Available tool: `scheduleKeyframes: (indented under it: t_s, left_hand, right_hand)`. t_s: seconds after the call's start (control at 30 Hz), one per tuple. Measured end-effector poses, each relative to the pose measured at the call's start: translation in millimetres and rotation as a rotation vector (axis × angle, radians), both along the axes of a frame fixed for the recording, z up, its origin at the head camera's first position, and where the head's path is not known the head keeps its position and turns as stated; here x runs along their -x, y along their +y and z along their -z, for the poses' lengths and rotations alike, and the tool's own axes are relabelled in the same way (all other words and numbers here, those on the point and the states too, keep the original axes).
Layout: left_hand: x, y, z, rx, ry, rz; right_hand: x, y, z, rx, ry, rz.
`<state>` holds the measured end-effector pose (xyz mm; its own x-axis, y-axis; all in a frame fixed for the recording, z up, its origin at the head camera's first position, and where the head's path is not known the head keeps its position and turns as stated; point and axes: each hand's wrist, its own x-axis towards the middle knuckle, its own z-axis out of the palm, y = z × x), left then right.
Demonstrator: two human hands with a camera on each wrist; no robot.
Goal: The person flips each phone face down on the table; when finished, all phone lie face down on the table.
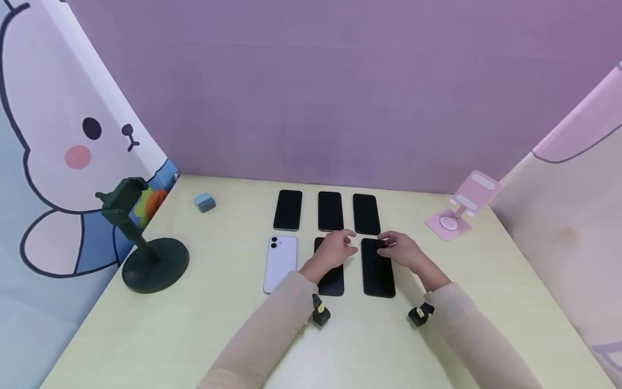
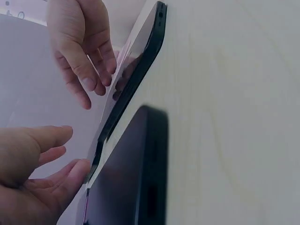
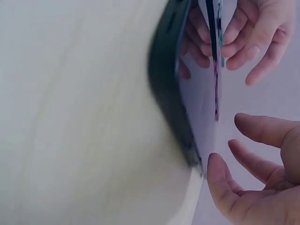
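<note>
Over the middle phone point(image 1: 332, 283) of the front row, my left hand point(image 1: 335, 248) hovers with fingers loosely bent and nothing in them. My right hand point(image 1: 402, 250) is held above the upper part of the front right phone point(image 1: 378, 276), its fingers and thumb apart and empty. Both phones lie flat, dark screens up. The right wrist view shows the right-hand fingertips point(image 3: 216, 161) close by a dark phone's edge point(image 3: 168, 70). At the left of the front row, a pale lavender phone point(image 1: 281, 265) lies with its cameras up.
Behind, a row of dark-screened phones holds a left one point(image 1: 288, 209), a middle one point(image 1: 331, 210) and a right one point(image 1: 366, 214). A dark green stand point(image 1: 155, 265) and a small blue block point(image 1: 205, 202) are on the left; a pink folding stand point(image 1: 475, 192) is at the right.
</note>
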<state>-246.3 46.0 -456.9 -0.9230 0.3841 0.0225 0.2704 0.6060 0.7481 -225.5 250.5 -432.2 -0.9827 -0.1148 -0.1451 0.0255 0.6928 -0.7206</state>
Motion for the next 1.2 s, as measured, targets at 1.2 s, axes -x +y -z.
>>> scheduleKeyframes:
  t_s: [1.2]
  left_hand:
    - [8.5, 36.5, 14.9, 0.05, 0.018, -0.012]
  right_hand:
    - [5.0, 13, 12.4, 0.222, -0.154, 0.106]
